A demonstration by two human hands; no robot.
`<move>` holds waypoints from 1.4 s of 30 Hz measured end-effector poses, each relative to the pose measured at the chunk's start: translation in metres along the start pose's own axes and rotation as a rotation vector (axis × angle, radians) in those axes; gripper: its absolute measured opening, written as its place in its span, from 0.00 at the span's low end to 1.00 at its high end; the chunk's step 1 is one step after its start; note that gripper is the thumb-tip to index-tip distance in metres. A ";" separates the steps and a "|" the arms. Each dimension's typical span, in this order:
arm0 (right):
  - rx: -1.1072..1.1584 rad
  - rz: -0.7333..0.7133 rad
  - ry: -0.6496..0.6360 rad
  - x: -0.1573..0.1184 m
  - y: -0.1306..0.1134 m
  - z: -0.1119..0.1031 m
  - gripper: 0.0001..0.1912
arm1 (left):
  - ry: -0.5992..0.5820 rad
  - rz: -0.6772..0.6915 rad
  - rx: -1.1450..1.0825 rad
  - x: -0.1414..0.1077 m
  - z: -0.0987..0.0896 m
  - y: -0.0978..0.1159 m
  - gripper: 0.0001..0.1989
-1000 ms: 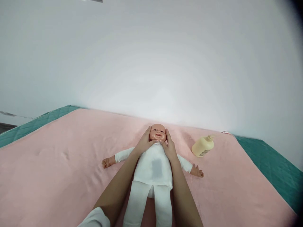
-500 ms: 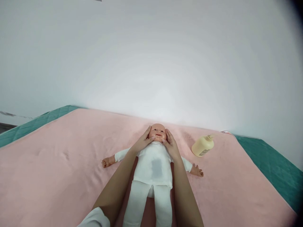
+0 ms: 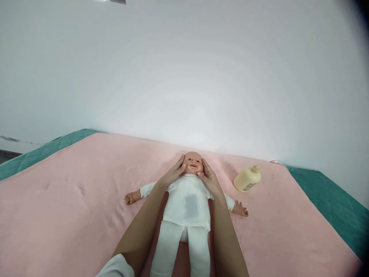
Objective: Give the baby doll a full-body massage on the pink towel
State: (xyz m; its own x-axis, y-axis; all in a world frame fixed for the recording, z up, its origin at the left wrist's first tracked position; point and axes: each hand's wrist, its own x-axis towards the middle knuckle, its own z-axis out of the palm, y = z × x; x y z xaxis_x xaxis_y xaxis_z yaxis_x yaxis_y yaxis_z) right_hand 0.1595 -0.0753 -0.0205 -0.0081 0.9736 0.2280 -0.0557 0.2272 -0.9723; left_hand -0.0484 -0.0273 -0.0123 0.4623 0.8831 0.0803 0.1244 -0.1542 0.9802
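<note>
A baby doll (image 3: 187,204) in a white top and trousers lies on its back, arms spread to both sides. A grey patch marks the front of its top. My left hand (image 3: 173,174) rests along the side of the doll's head (image 3: 192,161) at the left, fingers stretched and thumb near the cheek. On the other side, my right hand (image 3: 210,177) lies against the head in the same way, with its thumb by the jaw. Both hands are open, and the head sits between them. The back of the head is hidden.
To the right of the doll, a pale yellow pump bottle (image 3: 247,180) stands on the pink sheet (image 3: 72,204). Green quilted bedding (image 3: 331,196) shows past the sheet's edges. Behind the bed rises a plain white wall (image 3: 184,77).
My left thumb has slid slightly outward and up on the doll's cheek. My right hand stays at about the same place, and the view has shifted very slightly.
</note>
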 end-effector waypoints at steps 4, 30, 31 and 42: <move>-0.016 0.016 0.025 -0.001 -0.002 0.003 0.44 | -0.009 0.024 0.031 -0.003 0.001 0.007 0.47; -0.305 -0.064 0.208 -0.002 -0.007 0.020 0.43 | 0.174 0.138 0.113 0.006 0.020 -0.002 0.48; -0.298 -0.062 0.206 -0.002 -0.007 0.020 0.43 | 0.173 0.136 0.121 0.006 0.020 -0.002 0.48; -0.169 -0.048 0.142 0.000 -0.002 0.013 0.40 | 0.096 0.075 0.031 0.003 0.014 0.004 0.45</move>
State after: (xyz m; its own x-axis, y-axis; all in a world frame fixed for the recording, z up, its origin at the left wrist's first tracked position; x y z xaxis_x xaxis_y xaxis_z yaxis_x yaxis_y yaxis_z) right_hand 0.1464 -0.0760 -0.0178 0.1321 0.9521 0.2758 0.1153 0.2616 -0.9583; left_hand -0.0345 -0.0317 -0.0106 0.3850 0.9069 0.1714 0.1209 -0.2337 0.9648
